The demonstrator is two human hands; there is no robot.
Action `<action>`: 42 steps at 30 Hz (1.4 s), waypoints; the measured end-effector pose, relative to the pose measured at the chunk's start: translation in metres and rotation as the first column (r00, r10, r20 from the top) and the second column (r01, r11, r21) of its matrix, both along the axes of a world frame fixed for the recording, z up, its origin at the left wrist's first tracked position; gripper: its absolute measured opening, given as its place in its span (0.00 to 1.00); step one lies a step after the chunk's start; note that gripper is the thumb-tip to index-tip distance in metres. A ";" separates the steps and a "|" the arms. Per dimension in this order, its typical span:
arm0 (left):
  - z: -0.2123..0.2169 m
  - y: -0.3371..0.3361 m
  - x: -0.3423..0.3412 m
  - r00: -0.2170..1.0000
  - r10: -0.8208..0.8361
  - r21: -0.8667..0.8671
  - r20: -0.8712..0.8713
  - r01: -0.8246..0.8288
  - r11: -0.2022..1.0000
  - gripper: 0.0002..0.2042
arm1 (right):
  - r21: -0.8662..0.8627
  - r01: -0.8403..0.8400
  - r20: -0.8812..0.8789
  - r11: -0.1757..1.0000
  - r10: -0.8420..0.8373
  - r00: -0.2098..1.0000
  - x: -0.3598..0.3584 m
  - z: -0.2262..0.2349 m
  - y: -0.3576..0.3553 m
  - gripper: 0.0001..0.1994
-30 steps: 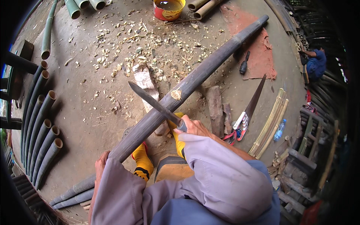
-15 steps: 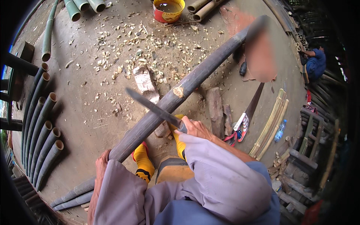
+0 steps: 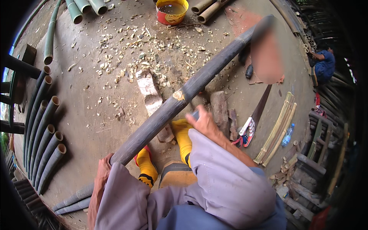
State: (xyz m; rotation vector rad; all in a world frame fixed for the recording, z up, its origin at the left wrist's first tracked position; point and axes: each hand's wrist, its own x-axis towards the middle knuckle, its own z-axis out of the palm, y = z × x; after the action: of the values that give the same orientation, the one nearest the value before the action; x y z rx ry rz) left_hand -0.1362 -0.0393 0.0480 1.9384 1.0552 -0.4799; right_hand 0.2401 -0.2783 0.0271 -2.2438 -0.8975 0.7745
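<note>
A long dark bamboo pole [image 3: 153, 128] slants from my lap up to the far right, with a pale chopped patch [image 3: 179, 95] near its middle. My left hand [image 3: 102, 170] is wrapped round its near end. Right of the pole, apart from it, my right hand [image 3: 204, 122] is closed on the grey handle of a machete [image 3: 196, 115]. The machete's blade cannot be made out now. Beneath the pole lies a pale, hewn wood block [image 3: 149, 90]. My feet, in yellow socks [image 3: 145, 163], are close below the pole.
Bamboo poles [image 3: 48, 134] lie at left. A red-yellow bucket [image 3: 171, 17] of murky liquid stands at the back. Wood chips litter the ground. Rightward lie a handsaw [image 3: 262, 101], bamboo strips [image 3: 276, 130] and a bottle [image 3: 288, 135]. Another person [image 3: 324, 63] sits far right.
My right hand has lifted and moved slightly right. The machete blade, earlier seen lying across the pole, no longer shows. My left hand stays on the pole's near end.
</note>
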 end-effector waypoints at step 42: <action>-0.077 0.054 -0.022 1.000 0.013 -0.682 -0.021 -0.024 0.731 0.31 | -0.016 -0.288 0.128 0.957 0.288 0.949 -0.039 -0.019 -0.001 0.20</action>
State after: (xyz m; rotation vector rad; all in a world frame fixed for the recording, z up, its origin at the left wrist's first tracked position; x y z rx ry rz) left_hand -0.1580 0.0149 -0.0289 1.2563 0.7486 -0.7522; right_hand 0.2008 -0.2790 0.0083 -2.2077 -1.3095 0.7596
